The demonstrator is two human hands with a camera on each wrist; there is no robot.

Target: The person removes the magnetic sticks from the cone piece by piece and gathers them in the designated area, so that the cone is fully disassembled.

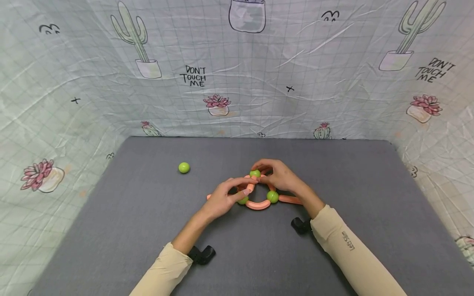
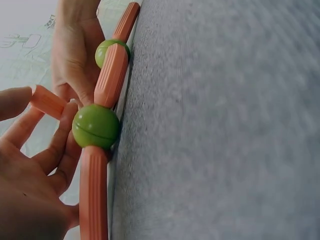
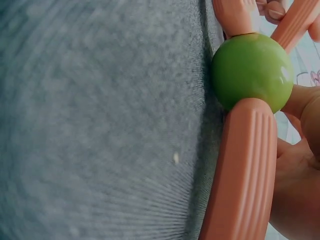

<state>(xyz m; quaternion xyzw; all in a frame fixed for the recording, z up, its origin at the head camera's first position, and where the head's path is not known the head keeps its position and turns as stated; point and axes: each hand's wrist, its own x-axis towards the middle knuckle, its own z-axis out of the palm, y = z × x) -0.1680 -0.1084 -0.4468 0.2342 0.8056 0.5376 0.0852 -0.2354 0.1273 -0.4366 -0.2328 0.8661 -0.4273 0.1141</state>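
Observation:
Green balls and ribbed orange rods form a ring-like assembly on the grey table. My left hand (image 1: 221, 200) pinches a short orange rod (image 2: 48, 102) between thumb and fingers, raised above the ring. Its upper end meets the far green ball (image 1: 255, 174), which my right hand (image 1: 280, 174) grips with curled fingers. Toward me, a curved orange rod (image 1: 258, 205) links the left green ball (image 1: 242, 200) and the right green ball (image 1: 272, 197). Another rod (image 1: 290, 199) sticks outward from the right ball, passing under my right wrist. My left hand partly hides the ring's left side.
A loose green ball (image 1: 184, 167) lies on the grey table (image 1: 148, 230) at the far left. Black wrist devices (image 1: 204, 255) show beneath both forearms. Patterned cloth (image 1: 259, 82) hangs along the table's back and sides.

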